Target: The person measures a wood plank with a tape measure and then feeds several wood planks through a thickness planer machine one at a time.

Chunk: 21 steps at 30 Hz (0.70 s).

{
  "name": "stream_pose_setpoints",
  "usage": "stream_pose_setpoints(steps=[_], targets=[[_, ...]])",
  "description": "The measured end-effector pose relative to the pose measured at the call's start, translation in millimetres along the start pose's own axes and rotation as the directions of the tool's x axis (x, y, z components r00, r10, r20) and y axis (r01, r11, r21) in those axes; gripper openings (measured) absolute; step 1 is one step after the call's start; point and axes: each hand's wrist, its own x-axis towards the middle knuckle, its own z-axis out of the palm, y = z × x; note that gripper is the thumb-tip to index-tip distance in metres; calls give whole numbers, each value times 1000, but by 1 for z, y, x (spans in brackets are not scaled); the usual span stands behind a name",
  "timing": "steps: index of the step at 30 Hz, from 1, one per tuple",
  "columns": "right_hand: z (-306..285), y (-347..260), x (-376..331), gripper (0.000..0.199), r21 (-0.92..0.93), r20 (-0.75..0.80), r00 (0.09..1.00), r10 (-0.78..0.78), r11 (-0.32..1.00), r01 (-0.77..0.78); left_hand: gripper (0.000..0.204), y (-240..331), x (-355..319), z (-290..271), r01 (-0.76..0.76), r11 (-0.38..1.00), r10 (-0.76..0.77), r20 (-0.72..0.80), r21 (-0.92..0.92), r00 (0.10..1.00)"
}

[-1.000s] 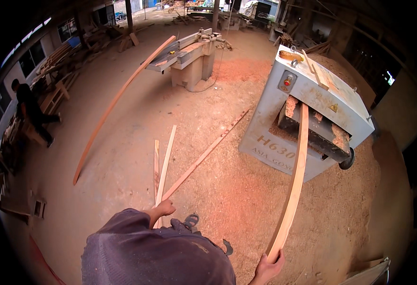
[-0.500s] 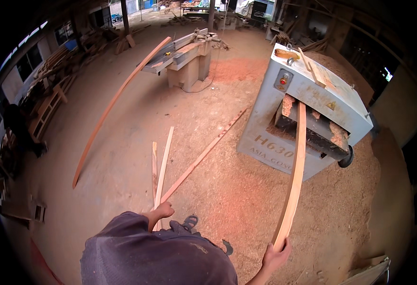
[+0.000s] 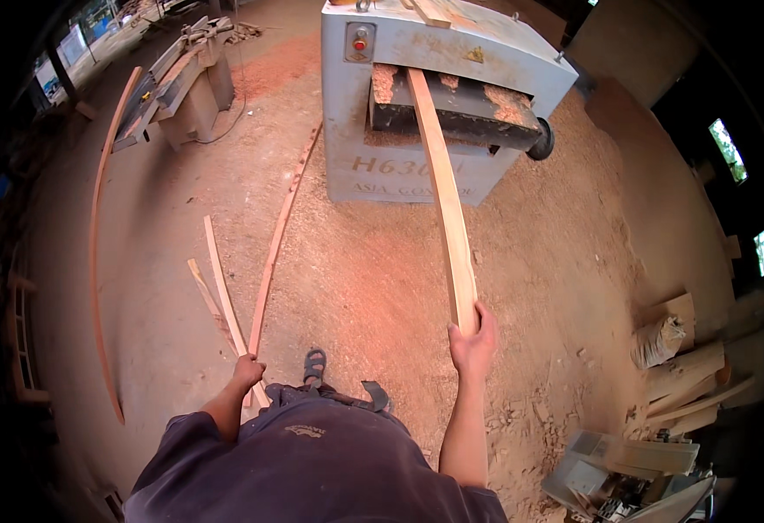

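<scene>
My right hand grips the near end of a long pale wooden board. The board's far end runs into the opening of a grey planer, above its dark bed. My left hand is closed low at my left side around wooden strips. A pale strip and a long reddish strip both meet at this hand. A shorter strip lies just left of them; whether the fingers touch it is hidden.
A long curved strip stretches along the left, by a jointer-like machine. Sawdust and shavings cover the floor. Offcuts and a clear plastic bin lie at the lower right. A handwheel sticks out from the planer's right side.
My view has swung to the right, so the planer sits nearer the middle. Both hands keep their holds, the right on the board and the left on the strips.
</scene>
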Motion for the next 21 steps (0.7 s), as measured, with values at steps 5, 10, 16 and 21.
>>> stream_pose_setpoints(steps=[5,10,16,21], targets=[[10,-8,15,61,-7,3,1000,24,1000,-24,53,5,0,2,-23,1000,23,23,-5,999],[16,-12,31,61,-8,42,996,79,997,-79,58,23,-16,4,29,998,-25,66,-54,998],[26,-19,51,59,10,42,994,97,995,-97,46,8,-21,2,49,998,-48,26,-33,999],[39,-10,67,60,2,17,998,59,998,-59,45,10,-28,0,50,997,-48,26,-54,999]])
